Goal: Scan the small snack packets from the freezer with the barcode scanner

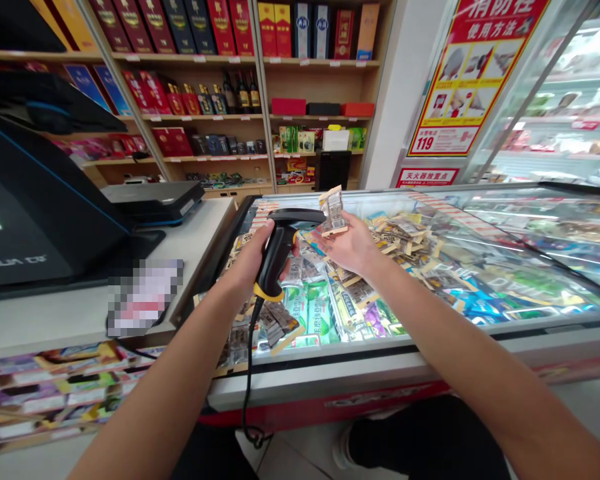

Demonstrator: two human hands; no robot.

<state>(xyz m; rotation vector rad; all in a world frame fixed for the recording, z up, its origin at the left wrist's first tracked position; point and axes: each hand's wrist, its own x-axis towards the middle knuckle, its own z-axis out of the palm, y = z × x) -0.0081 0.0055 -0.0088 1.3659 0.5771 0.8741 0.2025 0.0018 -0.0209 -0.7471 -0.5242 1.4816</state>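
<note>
My left hand (253, 257) is wrapped round the handle of a black barcode scanner (281, 243) with a yellow base; its cable hangs down toward the floor. The scanner's head points right at a small wrapped ice-cream bar (333, 211) that my right hand (353, 245) holds up by its lower end. Both hands hover above the glass lid of a chest freezer (330, 370) filled with several packaged ice creams.
To the left, a counter (55, 317) carries a black register screen (25, 200) and a dark flat device (153, 200). Shelves of boxed and bottled goods (220, 87) line the back wall. A second glass-topped freezer (545, 213) and a red poster (473, 73) are at right.
</note>
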